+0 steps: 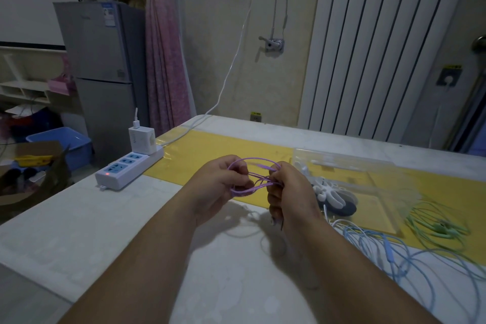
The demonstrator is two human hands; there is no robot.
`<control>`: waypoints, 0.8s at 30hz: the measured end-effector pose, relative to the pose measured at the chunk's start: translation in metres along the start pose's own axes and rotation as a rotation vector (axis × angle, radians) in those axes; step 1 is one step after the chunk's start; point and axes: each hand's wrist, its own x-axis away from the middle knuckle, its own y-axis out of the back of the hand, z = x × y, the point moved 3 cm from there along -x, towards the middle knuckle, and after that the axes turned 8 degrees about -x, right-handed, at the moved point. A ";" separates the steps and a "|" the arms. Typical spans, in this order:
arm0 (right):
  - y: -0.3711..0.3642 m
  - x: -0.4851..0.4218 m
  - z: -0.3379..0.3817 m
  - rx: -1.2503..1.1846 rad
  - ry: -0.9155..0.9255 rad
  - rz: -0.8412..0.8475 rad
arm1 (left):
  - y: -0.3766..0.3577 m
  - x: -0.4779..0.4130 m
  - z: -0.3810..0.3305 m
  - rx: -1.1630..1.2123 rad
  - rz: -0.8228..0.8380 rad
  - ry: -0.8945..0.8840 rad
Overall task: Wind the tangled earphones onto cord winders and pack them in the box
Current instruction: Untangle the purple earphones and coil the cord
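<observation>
The person holds both hands up over the desk [79, 231], close together. The purple earphones [252, 159] are stretched between them in a few loose loops. The left hand [219, 181] has its fingers [238, 179] curled round one end of the loops, and the cord goes round them and hangs a bit below. The right hand [290, 189] pinches the other end of the loops in its bent fingers [276, 193]. More purple cord pokes out under that hand. The loops are up in the air and do not touch the desk.

Just to the right of the right hand, a small pile of white cord winders [328, 193] lies on a yellow mat [210, 150], on top of something dark grey [345, 209]. A clear plastic box [349, 159] sits behind them. Nearer the person, thin white earphones [335, 222] lie beside a big tangle of blue earphones [389, 251]. Green earphones [436, 229] lie in a messy heap farther right, by the edge of the mat.

On the left of the desk sits a white power strip [126, 169] with a little red light and a white charger [142, 139] plugged in. Behind the desk stand a grey fridge [105, 60], a pink curtain [163, 60] and a tall white radiator [368, 47].
</observation>
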 end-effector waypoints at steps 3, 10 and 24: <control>0.003 -0.001 -0.001 -0.027 -0.017 -0.023 | 0.009 -0.002 -0.002 0.041 -0.105 -0.012; 0.003 0.001 0.004 -0.091 0.015 0.003 | 0.013 0.000 0.001 0.059 -0.123 0.131; 0.009 -0.001 0.009 0.385 0.204 -0.250 | 0.006 0.000 -0.001 0.060 -0.114 0.055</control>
